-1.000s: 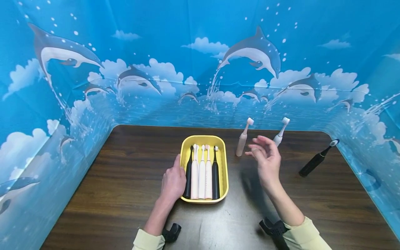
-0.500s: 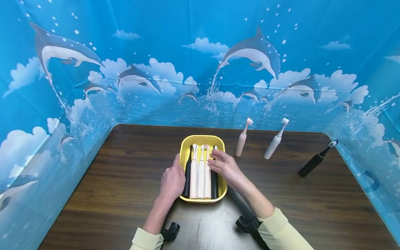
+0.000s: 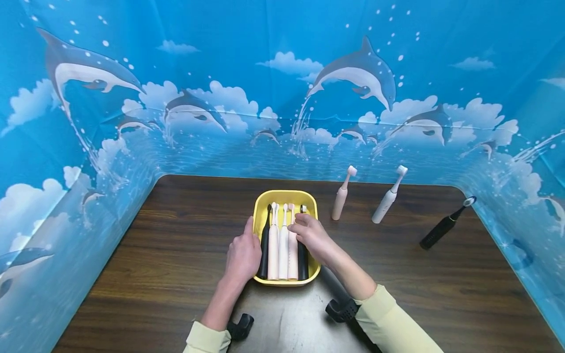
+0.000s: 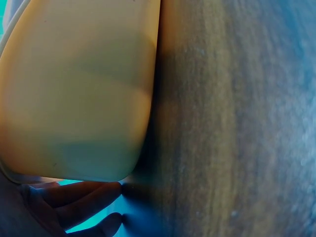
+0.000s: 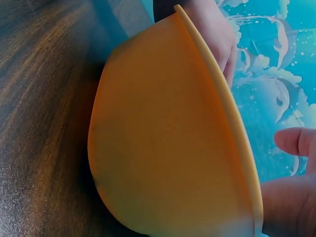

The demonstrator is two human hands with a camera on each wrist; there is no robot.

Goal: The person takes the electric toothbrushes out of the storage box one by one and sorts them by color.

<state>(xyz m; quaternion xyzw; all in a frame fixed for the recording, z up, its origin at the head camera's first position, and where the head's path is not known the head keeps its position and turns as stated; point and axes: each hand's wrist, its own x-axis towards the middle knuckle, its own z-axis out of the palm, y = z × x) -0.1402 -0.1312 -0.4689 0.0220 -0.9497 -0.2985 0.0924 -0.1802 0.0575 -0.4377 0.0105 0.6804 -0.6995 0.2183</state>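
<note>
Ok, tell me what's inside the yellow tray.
Toothbrushes side by side: black outermost, pale between. The right hand partly hides the rightmost brush; anything beneath them is covered.

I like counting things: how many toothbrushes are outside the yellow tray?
3, to the right of the tray: a pink toothbrush nearest, a white toothbrush next, a black toothbrush farthest.

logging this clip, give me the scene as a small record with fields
bin: yellow, on the table
in bin: pale brushes between two black ones
outside bin: pink brush, white brush, black brush, left to right
left hand: against bin's left side
right hand: over bin's right side, grip unclear
backdrop: blue, with dolphins
</note>
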